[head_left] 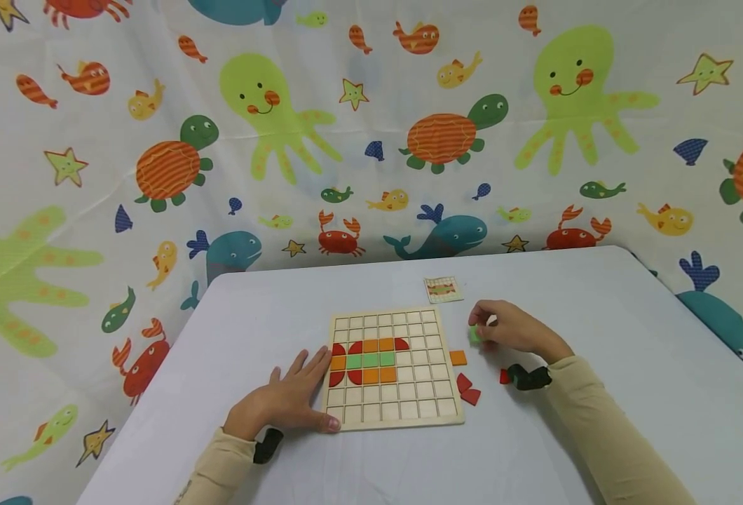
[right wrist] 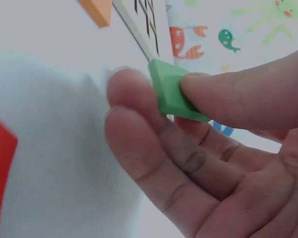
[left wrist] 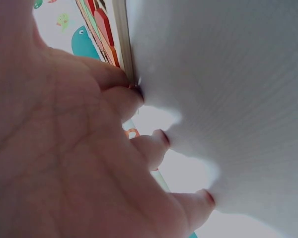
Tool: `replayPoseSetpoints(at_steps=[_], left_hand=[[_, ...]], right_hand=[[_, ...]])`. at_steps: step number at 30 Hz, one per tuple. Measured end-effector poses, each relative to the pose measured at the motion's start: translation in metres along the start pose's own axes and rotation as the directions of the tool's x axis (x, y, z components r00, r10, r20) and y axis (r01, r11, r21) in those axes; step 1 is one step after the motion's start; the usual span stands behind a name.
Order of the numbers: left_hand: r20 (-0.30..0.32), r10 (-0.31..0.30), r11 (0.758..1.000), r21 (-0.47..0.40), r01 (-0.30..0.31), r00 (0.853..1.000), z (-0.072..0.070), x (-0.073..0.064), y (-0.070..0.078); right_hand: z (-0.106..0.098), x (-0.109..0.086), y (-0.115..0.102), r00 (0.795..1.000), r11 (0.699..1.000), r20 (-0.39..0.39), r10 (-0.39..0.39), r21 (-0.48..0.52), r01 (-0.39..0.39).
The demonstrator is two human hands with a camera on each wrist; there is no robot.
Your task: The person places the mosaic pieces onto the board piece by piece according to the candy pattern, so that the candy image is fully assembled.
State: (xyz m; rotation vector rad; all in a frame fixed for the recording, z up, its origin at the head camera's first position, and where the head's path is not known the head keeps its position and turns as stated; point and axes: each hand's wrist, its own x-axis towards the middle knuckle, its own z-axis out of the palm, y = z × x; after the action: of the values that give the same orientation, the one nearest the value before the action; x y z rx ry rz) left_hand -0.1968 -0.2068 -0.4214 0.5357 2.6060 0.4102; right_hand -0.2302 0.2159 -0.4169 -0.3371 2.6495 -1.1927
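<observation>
A wooden grid board [head_left: 418, 403] lies on the table, with red, orange and green tiles set in rows over its left and middle squares. My left hand [head_left: 289, 400] rests spread at the board's left edge, its thumb at the near left corner; in the left wrist view the fingers [left wrist: 121, 101] touch the board's side [left wrist: 121, 39]. Right of the board, my right hand [head_left: 510, 328] pinches a green square tile [right wrist: 171, 89] between thumb and fingers, held above the table. An orange square tile [head_left: 458, 358] lies between that hand and the board.
Two red quarter-round tiles [head_left: 470, 396] lie right of the board, and another red piece [head_left: 505, 376] is partly covered by the right wrist strap [head_left: 529, 378]. A small pattern card [head_left: 444, 289] lies behind the board. A curtain with sea animals [head_left: 359, 140] hangs beyond the table.
</observation>
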Motion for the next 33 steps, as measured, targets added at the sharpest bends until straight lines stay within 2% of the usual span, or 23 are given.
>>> replayPoseSetpoints(at_steps=[3, 14, 22, 29, 33], left_hand=[[-0.003, 0.004, 1.0, -0.003, -0.004, 1.0, 0.0, 0.0, 0.0], [-0.006, 0.011, 1.0, -0.005, -0.011, 1.0, 0.002, 0.0, -0.001], [-0.004, 0.008, 1.0, 0.002, -0.008, 1.0, 0.002, 0.0, -0.001], [-0.01, 0.004, 1.0, 0.01, -0.004, 1.0, 0.002, 0.001, -0.001], [-0.013, 0.006, 1.0, 0.018, -0.006, 1.0, 0.002, 0.001, -0.001]], right_hand=[[0.003, 0.002, -0.002, 1.0, 0.999, -0.016, -0.009, 0.05, 0.01], [0.015, 0.007, -0.016, 0.997, 0.99, -0.062, -0.054, 0.128, 0.061], [0.027, 0.011, -0.027, 0.995, 0.987, -0.053, -0.079, 0.135, 0.086], [0.037, 0.012, -0.039, 0.991, 0.988, -0.054, -0.119, 0.097, 0.123], [0.041, 0.012, -0.044, 0.991, 0.984, -0.038, -0.125, 0.124, 0.129]])
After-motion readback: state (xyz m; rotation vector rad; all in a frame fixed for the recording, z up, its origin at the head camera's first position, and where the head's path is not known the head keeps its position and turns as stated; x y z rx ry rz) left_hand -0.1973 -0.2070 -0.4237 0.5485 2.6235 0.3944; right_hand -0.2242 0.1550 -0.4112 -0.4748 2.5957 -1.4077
